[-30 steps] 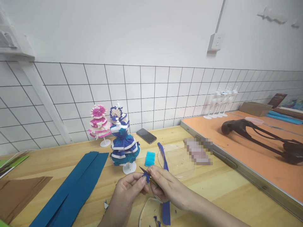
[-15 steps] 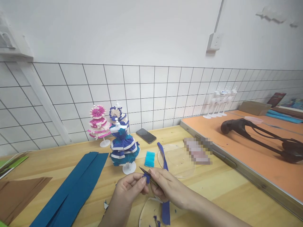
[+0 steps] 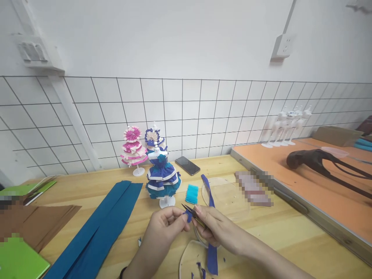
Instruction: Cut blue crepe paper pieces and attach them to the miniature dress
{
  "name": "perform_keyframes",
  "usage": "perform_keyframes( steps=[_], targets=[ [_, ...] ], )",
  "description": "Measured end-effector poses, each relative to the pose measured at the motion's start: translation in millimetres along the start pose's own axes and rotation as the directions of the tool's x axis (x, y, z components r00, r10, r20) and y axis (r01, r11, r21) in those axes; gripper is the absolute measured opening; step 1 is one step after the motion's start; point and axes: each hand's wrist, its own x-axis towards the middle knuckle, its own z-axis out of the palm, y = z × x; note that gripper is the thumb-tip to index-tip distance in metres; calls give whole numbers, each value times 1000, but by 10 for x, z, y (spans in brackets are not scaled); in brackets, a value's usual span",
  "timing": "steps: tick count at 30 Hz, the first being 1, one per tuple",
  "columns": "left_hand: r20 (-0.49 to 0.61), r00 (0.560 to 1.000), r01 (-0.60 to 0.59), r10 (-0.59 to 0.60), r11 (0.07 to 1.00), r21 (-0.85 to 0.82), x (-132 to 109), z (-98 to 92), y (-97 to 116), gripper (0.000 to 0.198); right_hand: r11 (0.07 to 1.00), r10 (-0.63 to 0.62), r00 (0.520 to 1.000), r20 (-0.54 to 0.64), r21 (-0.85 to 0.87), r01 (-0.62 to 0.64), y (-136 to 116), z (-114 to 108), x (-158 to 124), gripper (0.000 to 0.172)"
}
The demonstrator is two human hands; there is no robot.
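My left hand (image 3: 168, 228) is closed, its thumb and forefinger pinching a small blue paper piece (image 3: 189, 216). In my right hand (image 3: 215, 226) is a pair of small dark pointed scissors (image 3: 190, 210), with the blade tips at the blue piece; the fingers cover most of the handles. A long blue paper strip (image 3: 212, 259) runs behind and below the right hand. Just beyond the hands stands a small dress form in a blue and teal ruffled paper dress (image 3: 163, 176). Close to it lies a pleated light-blue paper piece (image 3: 192, 193).
Behind stand a pink-dressed form (image 3: 133, 149) and another blue-and-cream one (image 3: 152, 136). A phone (image 3: 187, 166), clear round plates (image 3: 232, 193) and teal paper sheets (image 3: 95, 228) lie on the wooden table. Brown paper (image 3: 55, 221) is left. An orange board (image 3: 261, 155) holds white bare forms (image 3: 286, 130).
The view has swung slightly left, so everything sits further right. Both hands keep hold of the blue piece and the scissors; the blade tips now look slightly apart.
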Motion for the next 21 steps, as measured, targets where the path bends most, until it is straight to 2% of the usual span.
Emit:
perform_keyframes(
  steps=[8, 16, 21],
  targets=[
    [43, 999, 2, -8, 989, 146, -11, -30, 50, 16, 969, 1, 1000, -16, -249, -5, -77, -12, -36, 44],
    [33, 999, -17, 12, 987, 159, -15, -42, 40, 15, 958, 4, 1000, -29, -286, -13, -57, -42, -25, 44],
    [51, 998, -34, 26, 986, 165, -11, -54, 27, 17, 962, 6, 1000, 6, -273, -5, -61, -48, -33, 46]
  ],
)
